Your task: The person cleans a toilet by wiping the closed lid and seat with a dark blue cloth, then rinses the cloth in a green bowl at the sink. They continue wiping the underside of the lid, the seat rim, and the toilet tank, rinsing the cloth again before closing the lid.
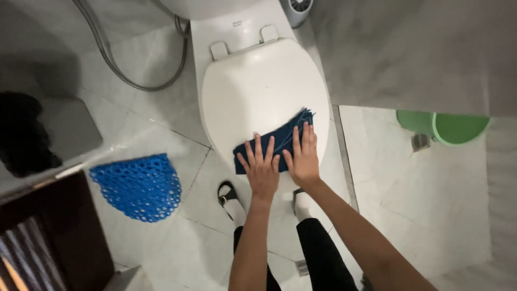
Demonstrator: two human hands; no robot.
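Nearest the camera, two bare forearms are reaching down over black-clad legs and sandalled feet standing on the pale marble floor. The left hand and right hand are lying side by side, fingers spread flat and pressing down rather than gripping, on a folded dark blue cloth. That cloth is resting on the front edge of the closed white toilet lid. Judging by this, the wiping seems to be only beginning at the near edge, with most of the lid behind not yet covered. A blue perforated mat is lying to the left, a green bucket farther right, a hose beyond.
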